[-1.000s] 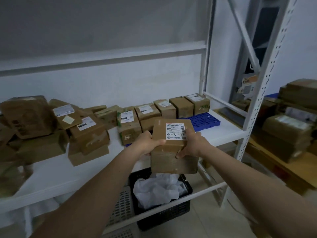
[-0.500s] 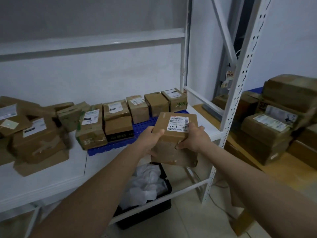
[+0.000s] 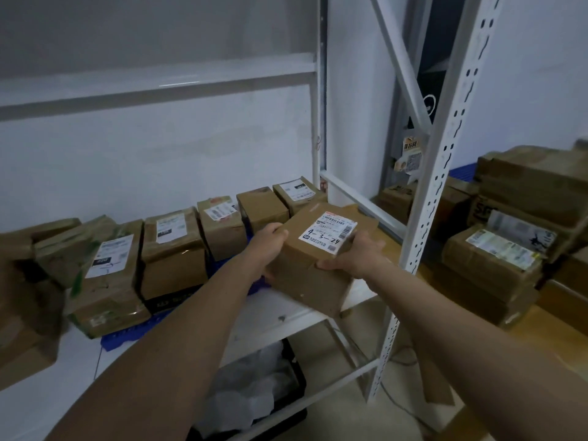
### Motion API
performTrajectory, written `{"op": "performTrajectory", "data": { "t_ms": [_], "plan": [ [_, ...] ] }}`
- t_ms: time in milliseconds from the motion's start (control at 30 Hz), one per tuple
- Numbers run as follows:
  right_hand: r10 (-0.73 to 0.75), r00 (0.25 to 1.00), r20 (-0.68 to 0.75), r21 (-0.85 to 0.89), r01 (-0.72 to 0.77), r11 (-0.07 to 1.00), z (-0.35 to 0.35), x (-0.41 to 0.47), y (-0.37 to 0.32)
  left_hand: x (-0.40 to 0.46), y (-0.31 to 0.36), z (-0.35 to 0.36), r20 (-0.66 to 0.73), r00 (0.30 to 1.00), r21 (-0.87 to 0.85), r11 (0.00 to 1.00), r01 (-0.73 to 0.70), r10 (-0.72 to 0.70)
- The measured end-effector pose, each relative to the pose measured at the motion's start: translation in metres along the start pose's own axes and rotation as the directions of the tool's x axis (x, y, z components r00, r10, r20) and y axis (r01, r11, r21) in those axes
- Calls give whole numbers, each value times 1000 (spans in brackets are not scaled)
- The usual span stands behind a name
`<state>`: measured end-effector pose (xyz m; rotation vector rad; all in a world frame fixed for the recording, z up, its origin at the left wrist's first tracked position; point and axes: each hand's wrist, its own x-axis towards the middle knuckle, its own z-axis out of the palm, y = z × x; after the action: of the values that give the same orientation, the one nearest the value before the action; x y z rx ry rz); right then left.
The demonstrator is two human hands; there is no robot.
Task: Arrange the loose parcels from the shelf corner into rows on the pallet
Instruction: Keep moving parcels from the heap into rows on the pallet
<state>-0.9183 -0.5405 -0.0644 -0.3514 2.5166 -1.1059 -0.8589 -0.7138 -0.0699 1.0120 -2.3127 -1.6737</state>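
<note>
Item: brown cardboard parcel with a white label handwritten "4-3-24" (image 3: 321, 249), tilted, held above the front right corner of the white metal shelf (image 3: 280, 313). Grip: left hand (image 3: 267, 246) clasps its left side, right hand (image 3: 356, 256) curls round its right edge; both are grasping the parcel.

Beyond the grip: a row of labelled brown cardboard boxes (image 3: 222, 227) along the wall, standing on a blue plastic pallet (image 3: 121, 340) that shows beneath them.

Left of the grip: a loose heap of brown parcels (image 3: 28, 281) on the shelf.

Right of the grip: white perforated shelf upright (image 3: 442, 192), close beside the parcel; past it, stacked brown cartons (image 3: 502, 259).

Below the grip: black plastic crate holding crumpled white wrapping (image 3: 254, 393).
</note>
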Motion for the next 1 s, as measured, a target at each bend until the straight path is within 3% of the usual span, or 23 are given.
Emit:
{"op": "performTrajectory", "data": {
  "t_ms": [133,333,467,567,633,700,767,833,900,1000],
  "plan": [
    [43,997,58,239,-55,969,11,37,-9,50,8,-14,-21,998,116,992,-52,55],
    [46,985,165,355,-102,929,29,74,-16,104,10,-26,-4,993,248,962,-117,122],
    [-35,957,286,207,-27,978,28,88,-20,121,2,-21,-40,995,279,957,-77,92],
    [-65,945,322,-16,74,997,10,103,-28,126,3,-13,-145,975,298,947,-118,167],
    [-169,976,137,-289,202,936,-4,121,-35,123,7,-10,-198,963,301,946,-118,183],
    [-281,954,-103,-457,206,866,-15,145,-39,115,9,-6,-180,977,273,960,-60,112],
    [-243,960,-141,-391,171,904,-20,167,-37,104,9,-3,-66,996,174,982,71,-60],
    [-123,991,60,-216,134,967,-22,190,-28,95,6,-2,51,978,71,978,198,-202],
    [-44,965,259,17,40,999,-21,200,-13,91,1,0,121,959,8,967,256,-255],
    [24,908,417,282,-154,947,-18,214,6,88,1,1,137,946,-45,952,302,-293]
  ]
}}
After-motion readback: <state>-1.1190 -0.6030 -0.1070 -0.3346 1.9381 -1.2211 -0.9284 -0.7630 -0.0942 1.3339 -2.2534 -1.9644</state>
